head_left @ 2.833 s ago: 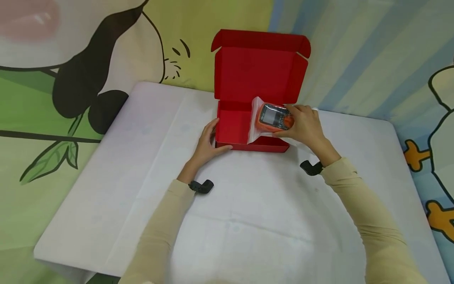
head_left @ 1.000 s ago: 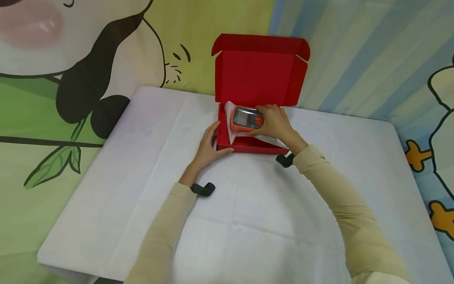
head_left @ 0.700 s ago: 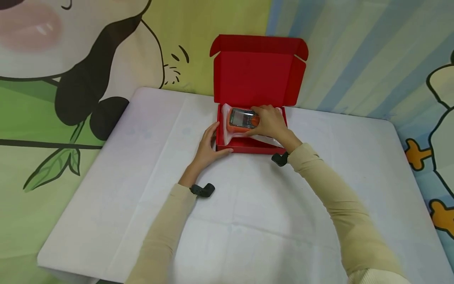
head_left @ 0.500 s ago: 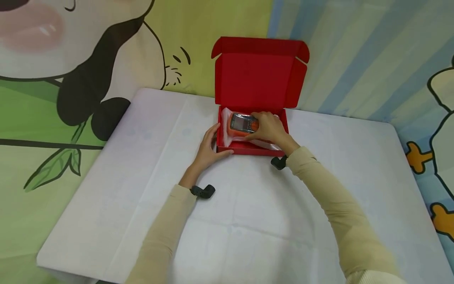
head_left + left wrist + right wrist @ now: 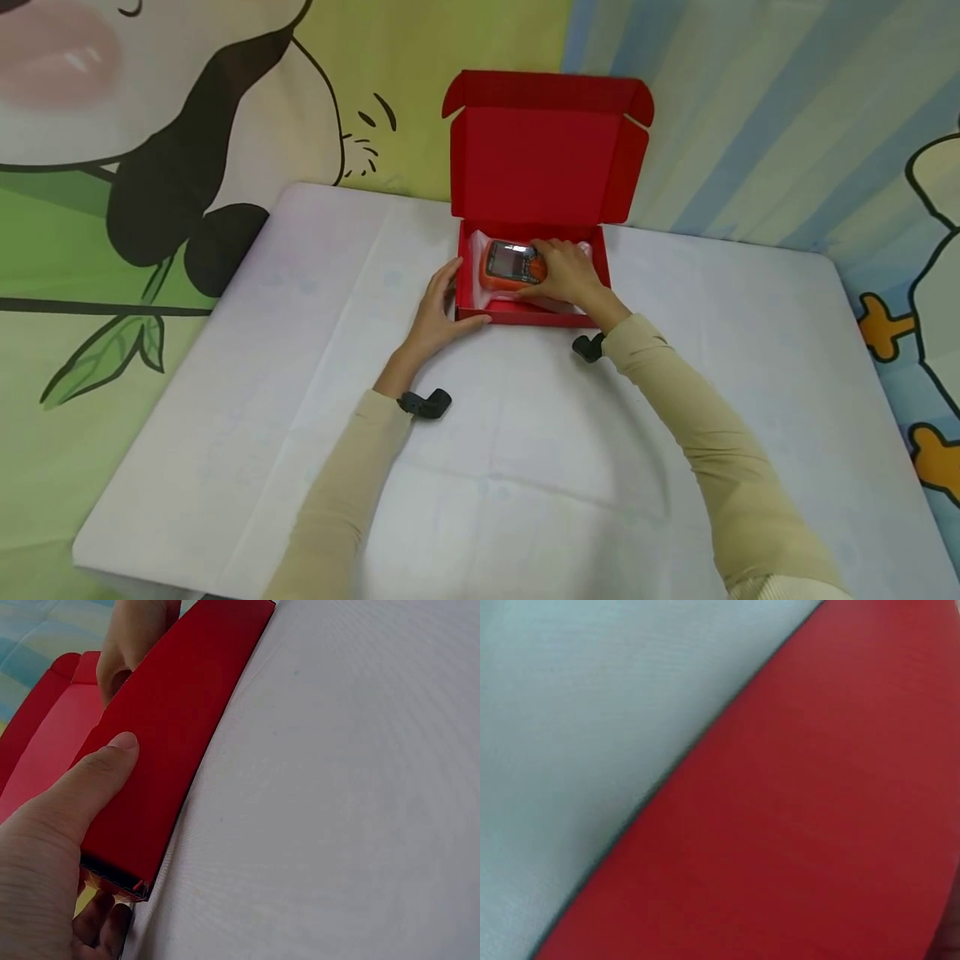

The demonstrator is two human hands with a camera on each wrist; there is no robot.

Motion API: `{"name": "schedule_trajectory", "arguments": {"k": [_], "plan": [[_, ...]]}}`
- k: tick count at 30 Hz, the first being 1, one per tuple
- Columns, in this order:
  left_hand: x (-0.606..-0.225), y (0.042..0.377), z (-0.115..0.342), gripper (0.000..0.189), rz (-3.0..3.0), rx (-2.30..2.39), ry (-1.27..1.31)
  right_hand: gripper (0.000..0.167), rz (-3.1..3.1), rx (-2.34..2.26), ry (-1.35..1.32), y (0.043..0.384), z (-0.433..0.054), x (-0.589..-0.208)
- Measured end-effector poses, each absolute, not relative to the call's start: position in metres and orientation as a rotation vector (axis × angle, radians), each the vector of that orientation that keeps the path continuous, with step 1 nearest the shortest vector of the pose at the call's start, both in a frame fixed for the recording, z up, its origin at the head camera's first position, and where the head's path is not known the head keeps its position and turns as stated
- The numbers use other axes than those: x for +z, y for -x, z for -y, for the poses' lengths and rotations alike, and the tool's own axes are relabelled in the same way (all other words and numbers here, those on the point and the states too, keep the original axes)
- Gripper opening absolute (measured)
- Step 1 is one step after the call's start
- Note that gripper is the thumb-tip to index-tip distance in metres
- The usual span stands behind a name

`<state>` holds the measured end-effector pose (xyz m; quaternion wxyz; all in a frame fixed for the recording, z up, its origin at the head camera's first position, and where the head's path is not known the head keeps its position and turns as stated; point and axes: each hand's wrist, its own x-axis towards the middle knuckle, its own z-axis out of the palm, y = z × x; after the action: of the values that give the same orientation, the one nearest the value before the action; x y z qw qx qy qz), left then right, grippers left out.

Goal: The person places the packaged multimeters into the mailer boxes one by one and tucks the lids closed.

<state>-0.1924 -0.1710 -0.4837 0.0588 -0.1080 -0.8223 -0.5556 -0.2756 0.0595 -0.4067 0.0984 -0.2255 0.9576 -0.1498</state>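
A red cardboard box (image 5: 537, 318) with its lid raised stands at the back of the table. Inside it, toward the left, lies an orange multimeter (image 5: 508, 261) in a whitish plastic bag, screen facing up. My right hand (image 5: 566, 273) grips the meter's right end from above, thumb on the near side and fingers on the far side, hiding that end. At the box's front left corner my left hand (image 5: 437, 315) holds on. Its thumb (image 5: 112, 759) presses the front wall while the fingers wrap round the left side. The right wrist view shows mostly the red box wall (image 5: 765, 817).
The upright lid (image 5: 547, 162) leans up behind the box close to the patterned backdrop (image 5: 750, 108). A white cloth covers the table (image 5: 525, 467). Dark cameras sit on both wrists, the right one (image 5: 588, 347) close in front of the box.
My right hand has carried the bagged multimeter left and down into the box, from above its right side. In the last half second it barely moves. The left hand keeps its hold.
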Motion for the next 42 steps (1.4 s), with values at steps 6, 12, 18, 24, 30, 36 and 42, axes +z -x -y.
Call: {"name": "schedule_trajectory", "arguments": {"k": [6, 12, 18, 24, 30, 36, 42], "plan": [[-0.484, 0.193, 0.171, 0.097, 2.5, -1.673, 0.326, 0.097, -2.815, -0.485, 0.625, 0.274, -0.061, -0.409], [-0.484, 0.194, 0.171, 0.098, 2.497, -1.662, 0.331, 0.104, -2.789, -0.577, 0.614, 0.272, -0.064, -0.414], [-0.483, 0.194, 0.168, 0.098, 2.493, -1.659, 0.323, 0.109, -2.798, -0.648, 0.616, 0.27, -0.066, -0.417], [-0.482, 0.192, 0.169, 0.098, 2.525, -1.67, 0.307, 0.112, -2.805, -0.672, 0.67, 0.266, -0.07, -0.422], [-0.482, 0.192, 0.17, 0.1, 2.535, -1.704, 0.303, 0.105, -2.759, -0.865, 0.676, 0.259, -0.078, -0.421], [-0.481, 0.191, 0.17, 0.121, 2.559, -1.8, 0.338, 0.092, -2.683, -1.161, 0.716, 0.249, -0.089, -0.419], [-0.467, 0.196, 0.174, 0.116, 2.511, -1.92, 0.359, 0.082, -2.664, -1.374, 0.753, 0.236, -0.1, -0.413]]}}
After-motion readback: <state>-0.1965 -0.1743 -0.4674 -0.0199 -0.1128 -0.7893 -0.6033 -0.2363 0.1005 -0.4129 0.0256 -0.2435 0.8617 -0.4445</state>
